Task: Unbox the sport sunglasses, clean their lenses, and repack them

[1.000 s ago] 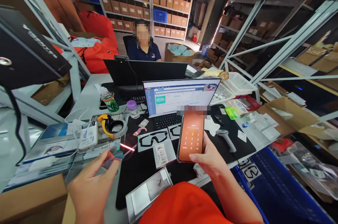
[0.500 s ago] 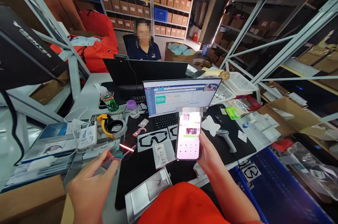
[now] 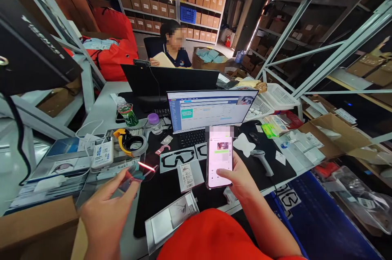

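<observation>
My right hand [image 3: 240, 176] is closed round a smartphone [image 3: 219, 155], held upright above the desk with its lit screen towards me. The thumb lies over the lower part of that screen. Between the thumb and fingertips of my left hand [image 3: 112, 202] is a see-through tinted lens [image 3: 143, 174] with a bright red streak across it; whether it belongs to a whole pair of glasses I cannot tell. Beyond it lie a card with a printed glasses outline [image 3: 177, 159] and a labelled packet [image 3: 187, 176]. An opened white box [image 3: 171, 219] rests on the near edge of the black mat.
A laptop [image 3: 211, 108] stands behind the phone. To the left are a tape dispenser [image 3: 130, 142], a purple-lidded jar [image 3: 154, 124] and a green bottle [image 3: 128, 113]. A barcode scanner [image 3: 262, 162] lies right. A co-worker [image 3: 174, 47] sits behind a black monitor [image 3: 171, 84].
My right thumb has moved from the phone's edge onto its screen, and the picture there has shifted. My left hand keeps its pinch. The co-worker has turned and now holds up a pale flat item.
</observation>
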The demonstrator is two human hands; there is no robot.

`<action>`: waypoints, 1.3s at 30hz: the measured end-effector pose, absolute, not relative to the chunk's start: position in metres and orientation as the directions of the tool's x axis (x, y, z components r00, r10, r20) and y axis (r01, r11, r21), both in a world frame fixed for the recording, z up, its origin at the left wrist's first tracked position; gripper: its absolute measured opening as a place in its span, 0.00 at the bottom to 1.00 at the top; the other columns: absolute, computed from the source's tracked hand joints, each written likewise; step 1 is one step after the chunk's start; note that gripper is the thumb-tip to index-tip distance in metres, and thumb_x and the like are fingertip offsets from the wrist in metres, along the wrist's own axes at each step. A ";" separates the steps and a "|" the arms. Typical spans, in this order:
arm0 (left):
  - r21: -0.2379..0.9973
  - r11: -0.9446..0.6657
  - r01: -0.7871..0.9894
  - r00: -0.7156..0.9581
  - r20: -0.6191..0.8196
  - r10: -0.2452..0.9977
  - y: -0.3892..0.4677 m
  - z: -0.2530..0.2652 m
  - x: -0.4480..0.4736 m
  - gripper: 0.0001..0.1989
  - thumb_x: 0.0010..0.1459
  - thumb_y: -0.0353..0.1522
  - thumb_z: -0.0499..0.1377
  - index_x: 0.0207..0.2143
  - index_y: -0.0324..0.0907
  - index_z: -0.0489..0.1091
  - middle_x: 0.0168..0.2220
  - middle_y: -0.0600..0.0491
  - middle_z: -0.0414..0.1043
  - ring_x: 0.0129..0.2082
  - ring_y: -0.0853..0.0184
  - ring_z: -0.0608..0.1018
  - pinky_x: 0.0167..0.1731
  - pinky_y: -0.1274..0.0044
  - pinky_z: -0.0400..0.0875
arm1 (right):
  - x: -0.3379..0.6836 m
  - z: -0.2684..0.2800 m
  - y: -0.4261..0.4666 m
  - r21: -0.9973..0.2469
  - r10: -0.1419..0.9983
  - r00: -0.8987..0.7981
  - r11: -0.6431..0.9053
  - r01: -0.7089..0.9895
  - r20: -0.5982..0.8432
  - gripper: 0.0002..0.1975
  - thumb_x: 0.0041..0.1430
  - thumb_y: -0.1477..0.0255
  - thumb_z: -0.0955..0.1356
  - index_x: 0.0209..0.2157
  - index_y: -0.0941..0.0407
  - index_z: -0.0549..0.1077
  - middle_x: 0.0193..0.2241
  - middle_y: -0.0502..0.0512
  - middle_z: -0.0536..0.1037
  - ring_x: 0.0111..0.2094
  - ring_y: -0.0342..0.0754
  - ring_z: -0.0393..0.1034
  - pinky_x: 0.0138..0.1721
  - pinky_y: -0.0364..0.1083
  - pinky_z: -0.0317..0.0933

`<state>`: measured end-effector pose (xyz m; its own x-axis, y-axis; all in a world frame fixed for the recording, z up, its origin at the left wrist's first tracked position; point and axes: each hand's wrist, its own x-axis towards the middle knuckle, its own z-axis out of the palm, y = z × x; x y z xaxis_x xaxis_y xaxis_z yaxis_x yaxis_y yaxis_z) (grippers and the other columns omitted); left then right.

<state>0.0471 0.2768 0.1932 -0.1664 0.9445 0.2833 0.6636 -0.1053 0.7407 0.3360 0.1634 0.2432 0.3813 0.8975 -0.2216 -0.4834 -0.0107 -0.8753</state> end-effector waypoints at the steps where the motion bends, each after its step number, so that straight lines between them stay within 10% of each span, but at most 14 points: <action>1: 0.744 -0.095 0.661 -0.173 0.275 0.946 0.276 0.193 0.048 0.20 0.50 0.41 0.62 0.44 0.43 0.80 0.41 0.49 0.84 0.37 0.55 0.84 0.45 0.64 0.76 | 0.335 0.242 0.163 -0.874 0.899 0.375 -0.019 -0.485 -0.228 0.31 0.36 0.77 0.81 0.46 0.53 0.76 0.39 0.52 0.84 0.37 0.50 0.79 0.38 0.46 0.71; 9: 0.755 -0.164 0.635 -0.120 0.306 0.945 0.270 0.192 0.048 0.17 0.50 0.39 0.61 0.40 0.45 0.82 0.39 0.51 0.84 0.39 0.58 0.84 0.39 0.73 0.78 | 0.341 0.240 0.159 -0.753 0.943 -0.013 -0.273 -0.599 -0.332 0.30 0.48 0.66 0.77 0.54 0.50 0.73 0.43 0.58 0.82 0.35 0.58 0.80 0.31 0.54 0.76; 17: 0.782 -0.186 0.596 0.077 0.174 0.982 0.272 0.188 0.025 0.18 0.54 0.36 0.59 0.46 0.45 0.81 0.47 0.51 0.82 0.47 0.59 0.83 0.52 0.69 0.76 | 0.325 0.242 0.185 -0.715 0.904 -0.294 -0.425 -0.555 -0.309 0.32 0.47 0.64 0.77 0.56 0.50 0.71 0.48 0.65 0.80 0.44 0.68 0.79 0.40 0.65 0.73; 39: 0.938 -0.008 0.347 0.184 -0.059 0.981 0.283 0.140 0.006 0.14 0.57 0.36 0.56 0.36 0.41 0.81 0.43 0.49 0.83 0.43 0.58 0.82 0.51 0.70 0.72 | 0.223 0.185 0.232 -0.640 0.591 -0.623 -0.746 -0.183 -0.512 0.41 0.32 0.83 0.76 0.54 0.53 0.71 0.40 0.52 0.79 0.41 0.52 0.75 0.38 0.45 0.67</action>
<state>0.0062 0.2830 0.1395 0.1835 0.9812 -0.0591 0.3469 -0.0084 0.9379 0.2226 0.2319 0.1853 -0.6230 0.5913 -0.5121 -0.1826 -0.7465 -0.6399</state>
